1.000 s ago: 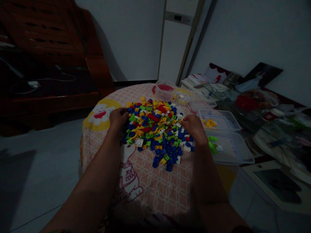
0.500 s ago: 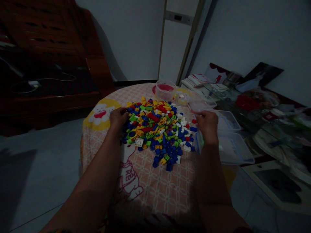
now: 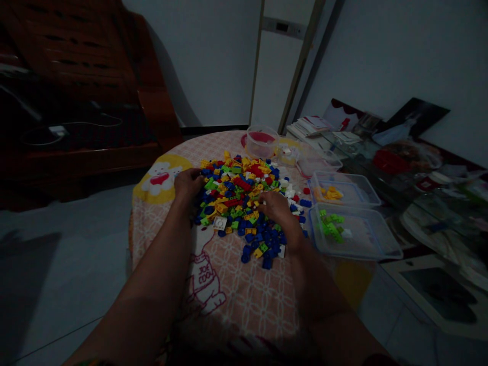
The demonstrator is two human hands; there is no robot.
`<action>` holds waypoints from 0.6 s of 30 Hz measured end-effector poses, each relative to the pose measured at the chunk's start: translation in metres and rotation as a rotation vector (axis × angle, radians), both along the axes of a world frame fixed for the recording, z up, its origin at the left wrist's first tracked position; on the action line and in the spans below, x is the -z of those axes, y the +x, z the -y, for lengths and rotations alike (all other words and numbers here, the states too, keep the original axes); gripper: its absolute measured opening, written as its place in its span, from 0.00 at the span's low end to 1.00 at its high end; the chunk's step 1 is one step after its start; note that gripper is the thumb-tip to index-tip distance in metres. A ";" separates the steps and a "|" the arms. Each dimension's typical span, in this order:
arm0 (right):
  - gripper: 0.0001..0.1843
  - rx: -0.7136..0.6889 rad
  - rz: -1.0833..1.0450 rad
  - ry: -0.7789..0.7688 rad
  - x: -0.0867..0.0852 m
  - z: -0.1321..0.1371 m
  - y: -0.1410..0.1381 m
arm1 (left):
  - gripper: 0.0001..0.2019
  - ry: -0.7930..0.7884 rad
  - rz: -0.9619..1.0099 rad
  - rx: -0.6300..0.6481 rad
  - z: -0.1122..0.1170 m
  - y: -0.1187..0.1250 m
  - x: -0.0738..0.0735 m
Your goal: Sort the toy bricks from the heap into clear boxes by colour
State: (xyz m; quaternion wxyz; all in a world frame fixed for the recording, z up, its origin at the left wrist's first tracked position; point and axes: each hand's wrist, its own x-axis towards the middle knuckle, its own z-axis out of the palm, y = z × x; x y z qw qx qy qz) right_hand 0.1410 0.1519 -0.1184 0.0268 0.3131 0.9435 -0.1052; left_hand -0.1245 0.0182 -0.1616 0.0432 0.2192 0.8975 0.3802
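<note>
A wide heap of toy building bricks in blue, yellow, green, red and white covers the middle of the round table. At the heap's left edge, my left hand has its fingers curled in against the bricks; what is between the fingertips, if anything, is too dark to make out. Over the right part of the heap reaches my right hand, thumb and fingers a little apart beside yellow and green bricks. Right of it, yellow bricks lie in one clear plastic box, green bricks and a white one in a nearer box.
A patterned pink tablecloth covers the table. Behind the heap stands a round clear tub. A cluttered glass side table adjoins on the right; a wooden bench stands at the back left.
My right hand has moved left from the clear boxes to over the heap. The yellow and green bricks in the boxes now show. My left hand stays at the heap's left edge.
</note>
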 end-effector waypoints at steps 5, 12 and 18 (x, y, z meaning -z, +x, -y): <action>0.18 0.149 -0.031 0.035 -0.012 -0.023 0.020 | 0.25 0.007 0.000 0.008 0.001 -0.002 0.002; 0.11 0.059 -0.012 0.034 -0.003 -0.016 0.011 | 0.26 -0.010 0.008 0.013 0.002 -0.003 0.002; 0.13 0.044 0.078 0.095 0.000 -0.005 0.002 | 0.26 -0.020 -0.007 0.023 0.001 -0.003 0.003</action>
